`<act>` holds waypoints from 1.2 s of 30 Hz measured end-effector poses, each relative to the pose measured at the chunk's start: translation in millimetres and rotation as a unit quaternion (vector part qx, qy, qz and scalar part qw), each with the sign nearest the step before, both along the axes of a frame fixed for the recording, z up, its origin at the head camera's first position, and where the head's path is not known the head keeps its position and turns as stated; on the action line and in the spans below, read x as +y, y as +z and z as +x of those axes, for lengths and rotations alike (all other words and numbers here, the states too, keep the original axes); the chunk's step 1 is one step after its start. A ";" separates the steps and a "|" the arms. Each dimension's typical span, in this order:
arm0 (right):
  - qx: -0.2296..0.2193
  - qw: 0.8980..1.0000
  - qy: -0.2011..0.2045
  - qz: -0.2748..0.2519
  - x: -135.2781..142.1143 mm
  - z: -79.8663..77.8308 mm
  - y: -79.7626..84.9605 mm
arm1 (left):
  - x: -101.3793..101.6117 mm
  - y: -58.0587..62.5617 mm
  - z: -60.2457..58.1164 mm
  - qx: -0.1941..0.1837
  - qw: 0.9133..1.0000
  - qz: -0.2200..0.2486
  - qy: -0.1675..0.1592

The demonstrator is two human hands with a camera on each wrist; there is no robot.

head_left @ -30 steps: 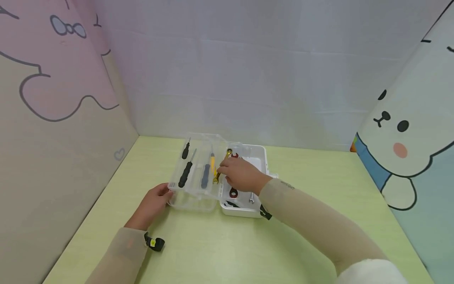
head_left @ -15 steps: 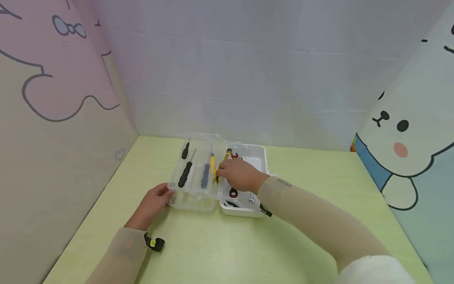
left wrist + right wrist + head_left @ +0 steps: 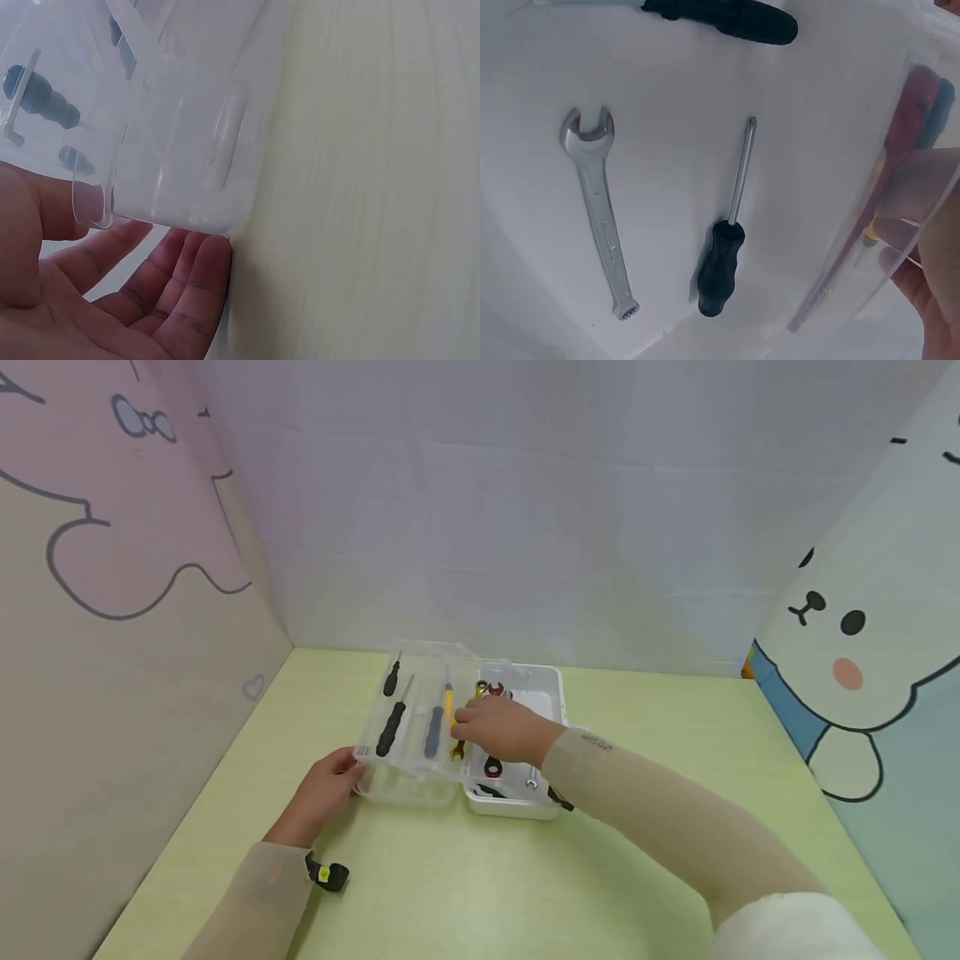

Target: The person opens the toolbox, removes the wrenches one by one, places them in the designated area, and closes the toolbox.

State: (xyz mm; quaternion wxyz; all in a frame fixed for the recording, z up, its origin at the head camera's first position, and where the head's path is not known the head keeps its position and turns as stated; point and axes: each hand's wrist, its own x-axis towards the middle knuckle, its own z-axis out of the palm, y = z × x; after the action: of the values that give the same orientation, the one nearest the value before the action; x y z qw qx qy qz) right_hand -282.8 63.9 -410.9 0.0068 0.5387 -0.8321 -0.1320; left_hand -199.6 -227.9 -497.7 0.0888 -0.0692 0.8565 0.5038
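The right hand point(image 3: 504, 725) is curling its fingers over the middle of a gold wrench point(image 3: 458, 750) and seems to be gripping it, though the fingertips are hiding below the knuckles. The relation that counts is how the wrench is lying to that hand: its long axis is running roughly crosswise to the fingers, its ring end showing beyond them and its open end on the near side, over the right part of a clear tray point(image 3: 411, 727). Whether it is touching the tray I cannot tell. The left hand point(image 3: 326, 789) is staying farther from the wrench, pinching the tray's near left corner. A red wrench point(image 3: 492, 768) is lying just right of the gold one, passing beneath the right hand. The right wrist view is showing a black screwdriver point(image 3: 721, 262) and a whole silver wrench point(image 3: 600, 210) inside the white box point(image 3: 513, 810) under that hand; the head view is hiding the screwdriver and most of the silver wrench. The left wrist view alone is revealing the left hand's fingers reaching under the tray's edge.
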 end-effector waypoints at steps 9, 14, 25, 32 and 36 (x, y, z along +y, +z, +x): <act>0.001 0.999 0.007 0.038 -0.1 1.3 3.6 | 2.6 6.0 4.3 -0.007 1.000 -0.011 0.008; -0.002 0.999 0.019 0.047 1.1 2.0 7.0 | 4.6 8.4 5.6 -0.013 1.000 -0.011 0.010; 0.009 0.992 0.061 0.108 -4.6 0.3 12.7 | 5.1 9.7 6.7 -0.023 1.000 0.014 0.003; 0.022 0.991 0.073 0.107 -3.4 -0.8 9.7 | 6.1 12.8 7.2 -0.023 1.000 0.017 -0.001; 0.014 0.994 0.074 0.078 -0.6 -0.2 8.3 | 5.6 13.3 7.1 -0.019 1.000 0.018 0.000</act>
State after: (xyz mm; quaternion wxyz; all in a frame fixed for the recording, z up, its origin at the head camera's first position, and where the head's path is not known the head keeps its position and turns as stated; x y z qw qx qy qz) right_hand -283.0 63.3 -402.6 -0.0144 0.5959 -0.7767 -0.2033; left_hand -192.5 -222.3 -484.4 0.1067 -0.0772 0.8452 0.5179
